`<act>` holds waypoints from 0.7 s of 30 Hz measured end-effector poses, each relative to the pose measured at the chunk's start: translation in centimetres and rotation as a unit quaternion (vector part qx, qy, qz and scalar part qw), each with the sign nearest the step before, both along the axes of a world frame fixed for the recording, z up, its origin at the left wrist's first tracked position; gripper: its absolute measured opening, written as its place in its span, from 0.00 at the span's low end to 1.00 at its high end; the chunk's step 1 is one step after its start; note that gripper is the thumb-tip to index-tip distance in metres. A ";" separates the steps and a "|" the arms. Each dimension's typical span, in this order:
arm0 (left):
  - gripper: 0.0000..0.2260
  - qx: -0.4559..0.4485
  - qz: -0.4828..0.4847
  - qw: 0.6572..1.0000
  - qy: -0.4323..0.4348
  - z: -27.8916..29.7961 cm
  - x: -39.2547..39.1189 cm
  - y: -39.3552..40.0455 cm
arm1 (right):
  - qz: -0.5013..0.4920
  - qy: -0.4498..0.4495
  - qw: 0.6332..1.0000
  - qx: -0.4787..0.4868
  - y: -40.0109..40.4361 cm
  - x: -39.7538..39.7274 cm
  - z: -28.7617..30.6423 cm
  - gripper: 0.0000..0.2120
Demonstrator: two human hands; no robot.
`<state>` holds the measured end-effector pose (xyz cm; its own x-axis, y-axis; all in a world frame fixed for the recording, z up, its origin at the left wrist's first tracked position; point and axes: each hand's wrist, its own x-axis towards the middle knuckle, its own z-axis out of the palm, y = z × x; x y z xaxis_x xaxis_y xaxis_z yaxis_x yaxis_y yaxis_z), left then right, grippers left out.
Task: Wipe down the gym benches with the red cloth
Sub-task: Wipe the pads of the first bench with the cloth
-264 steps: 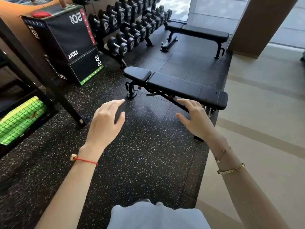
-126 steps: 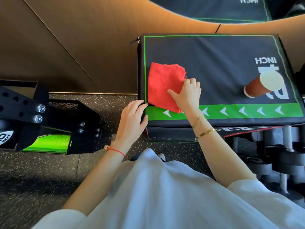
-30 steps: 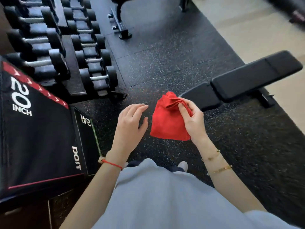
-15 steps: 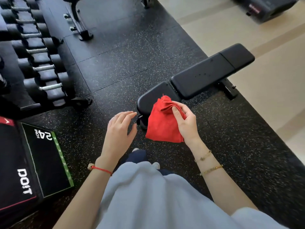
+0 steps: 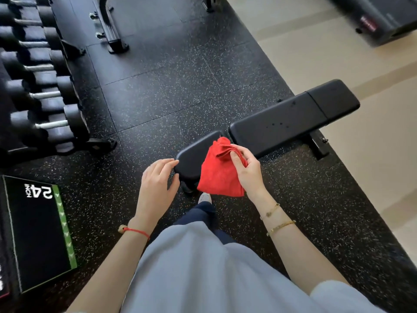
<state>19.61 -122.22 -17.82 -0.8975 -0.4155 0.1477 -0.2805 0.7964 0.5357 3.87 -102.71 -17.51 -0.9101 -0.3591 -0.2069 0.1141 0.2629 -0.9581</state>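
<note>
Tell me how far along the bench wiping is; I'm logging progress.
Done: the red cloth is fetched, pinched in the right hand. In hand: it hangs over the near bench, apparently not yet pressed on the pad; the left hand is open by the bench's near end. Left: wiping this bench, then the far bench.

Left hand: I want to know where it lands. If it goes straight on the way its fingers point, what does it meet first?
Most likely the rounded near end of the bench seat pad: the left hand points straight at it, though their heights are unclear.
</note>
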 end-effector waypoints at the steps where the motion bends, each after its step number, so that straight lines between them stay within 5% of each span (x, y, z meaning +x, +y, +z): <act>1: 0.15 0.006 0.008 1.000 0.003 -0.6 -1.1 0.0 | 0.007 -0.001 1.000 0.007 -0.2 -1.3 -0.4 0.13; 12: 0.14 -0.009 0.068 0.998 -0.014 -8.5 -9.2 -0.4 | 0.118 -0.033 0.992 0.032 -3.6 -12.0 -7.6 0.12; 21: 0.12 -0.030 0.125 0.991 -0.021 -20.4 -11.7 1.8 | 0.208 -0.008 0.976 0.058 -3.4 -15.0 -20.6 0.13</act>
